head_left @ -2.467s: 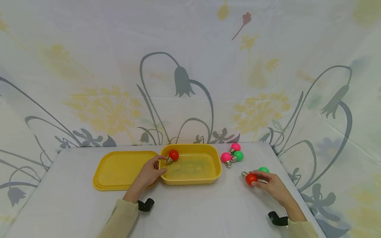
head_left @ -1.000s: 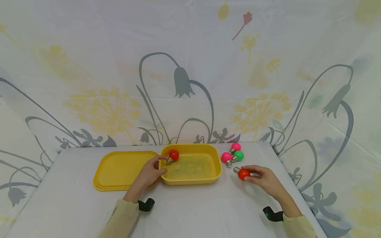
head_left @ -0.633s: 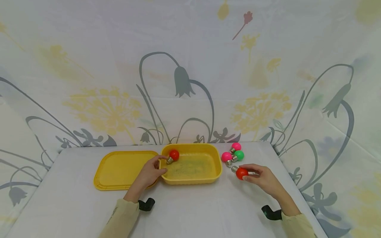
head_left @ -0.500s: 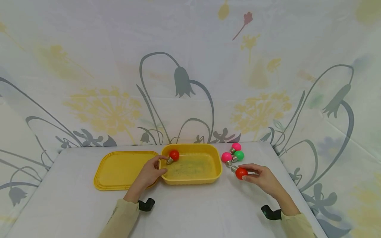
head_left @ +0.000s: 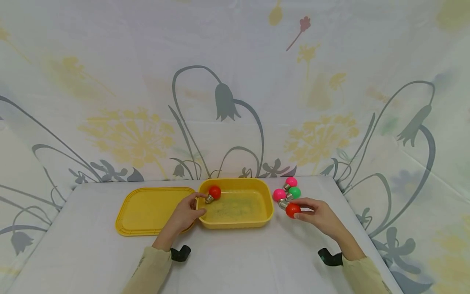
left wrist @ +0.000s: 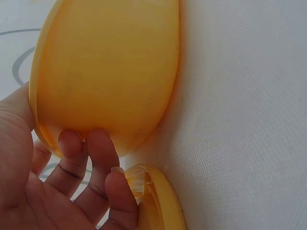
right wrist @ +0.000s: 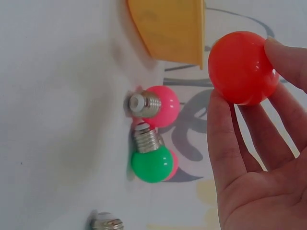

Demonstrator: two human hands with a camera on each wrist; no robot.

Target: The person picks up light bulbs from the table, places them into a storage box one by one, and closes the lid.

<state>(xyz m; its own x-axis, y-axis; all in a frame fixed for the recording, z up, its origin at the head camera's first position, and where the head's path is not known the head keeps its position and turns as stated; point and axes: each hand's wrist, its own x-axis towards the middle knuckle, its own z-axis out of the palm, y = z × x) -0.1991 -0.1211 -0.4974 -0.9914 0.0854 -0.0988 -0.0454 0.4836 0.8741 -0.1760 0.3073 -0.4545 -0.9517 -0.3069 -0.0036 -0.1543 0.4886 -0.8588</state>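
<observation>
My left hand [head_left: 186, 211] grips the left end of a yellow plastic box [head_left: 235, 224]; in the left wrist view its fingers [left wrist: 99, 148] bend against the box's outer wall. A red light bulb [head_left: 215, 192] lies inside, near that end. Right of the box, my right hand [head_left: 319, 214] holds another red light bulb [right wrist: 242, 67] by its round globe, between thumb and fingers. Its metal base points up and left in the head view. Close by on the table lie a pink bulb [head_left: 279, 194], a green bulb [head_left: 294, 192] and a second pink bulb [head_left: 291, 182].
The box's yellow lid [head_left: 154, 211] lies flat to its left, partly under my left arm. Another bulb's metal base [right wrist: 106, 222] shows at the bottom of the right wrist view. A white cloth covers the table [head_left: 235, 261], with a patterned curtain [head_left: 235, 81] behind.
My right hand has carried the red bulb leftward and away from me, from the table's right side to beside the pink and green bulbs. My left hand stays at the box.
</observation>
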